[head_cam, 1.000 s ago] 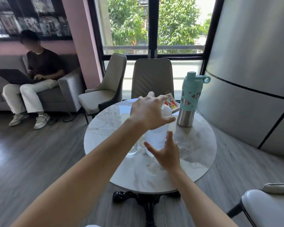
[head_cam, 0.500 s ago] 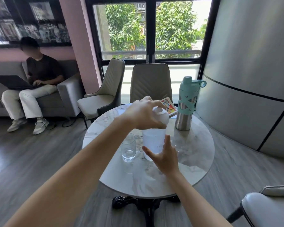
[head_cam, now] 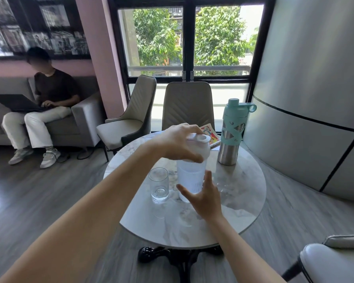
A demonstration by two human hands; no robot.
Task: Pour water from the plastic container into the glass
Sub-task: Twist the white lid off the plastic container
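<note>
A frosted white plastic container with a white lid stands upright in the middle of the round marble table. My left hand is clamped over the lid from above. My right hand wraps the lower part of the container's body from the near side. Just left of the container stands a clear drinking glass, upright and apparently empty, a small gap apart from it.
A steel bottle with a teal cap and sleeve stands at the table's far right, a colourful booklet beside it. Two beige chairs sit behind the table, a white chair near right. A person with a laptop sits on the sofa at left.
My left hand has closed down onto the container's lid and my right hand has settled around its body. The view has tilted down, bringing the glass into sight.
</note>
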